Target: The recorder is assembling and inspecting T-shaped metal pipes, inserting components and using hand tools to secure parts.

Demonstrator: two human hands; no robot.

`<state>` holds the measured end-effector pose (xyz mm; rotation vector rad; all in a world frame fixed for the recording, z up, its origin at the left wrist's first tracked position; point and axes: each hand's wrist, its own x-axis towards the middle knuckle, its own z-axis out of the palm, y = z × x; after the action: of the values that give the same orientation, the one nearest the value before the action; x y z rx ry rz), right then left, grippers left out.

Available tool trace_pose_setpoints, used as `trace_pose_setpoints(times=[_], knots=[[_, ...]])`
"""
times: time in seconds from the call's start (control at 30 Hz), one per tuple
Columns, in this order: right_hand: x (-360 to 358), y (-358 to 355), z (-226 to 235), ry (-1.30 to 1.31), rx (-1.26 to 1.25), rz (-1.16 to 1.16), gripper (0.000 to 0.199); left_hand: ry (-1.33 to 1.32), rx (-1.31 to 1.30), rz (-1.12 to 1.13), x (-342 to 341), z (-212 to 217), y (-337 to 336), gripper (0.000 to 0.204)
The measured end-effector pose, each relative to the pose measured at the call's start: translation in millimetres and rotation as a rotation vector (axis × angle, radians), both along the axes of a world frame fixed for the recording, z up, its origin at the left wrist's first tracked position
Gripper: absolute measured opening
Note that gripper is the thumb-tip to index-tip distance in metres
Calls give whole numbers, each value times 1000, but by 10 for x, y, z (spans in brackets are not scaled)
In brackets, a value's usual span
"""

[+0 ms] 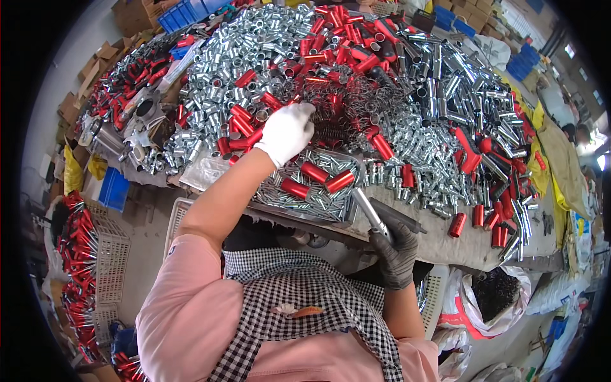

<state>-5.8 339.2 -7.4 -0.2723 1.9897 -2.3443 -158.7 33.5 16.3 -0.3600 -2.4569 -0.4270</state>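
Observation:
My left hand (288, 132), in a white glove, reaches into the heap at the dark coil springs (332, 130) and red metal sleeves (242, 125). Its fingers are curled together, and their tips are partly hidden, so what they pinch does not show. In a dark grey glove, my right hand (394, 253) grips a shiny chrome tube (368, 209), tilted up and to the left over the table's front edge. Beside that tube lies a dark grey bar (400, 216). Between my hands sits a metal tray (349, 219) of small screw-like pins, with several red sleeves on top.
Silver collars (223, 57) pile up at the back left, chrome tubes (445, 76) at the back right. Small silver fittings (420, 153) spread right of the springs. On the floor are a crate (113, 261) by red-handled tools and a white sack (468, 305) of dark pieces.

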Motion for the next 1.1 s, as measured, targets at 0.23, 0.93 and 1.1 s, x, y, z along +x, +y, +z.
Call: trace_pose_setpoints(times=[0.23,0.93,1.1], knots=[[-174,140,-193,248,312,-117,34,-212,147,-457,695,442,-73,25],[-88,134,-435,266,-13,125,64,-621,-401,-998,665,556,1177,32],[-165,388,-243,56,-190,-132,40,-608,371,-850,-565,926,1830,47]])
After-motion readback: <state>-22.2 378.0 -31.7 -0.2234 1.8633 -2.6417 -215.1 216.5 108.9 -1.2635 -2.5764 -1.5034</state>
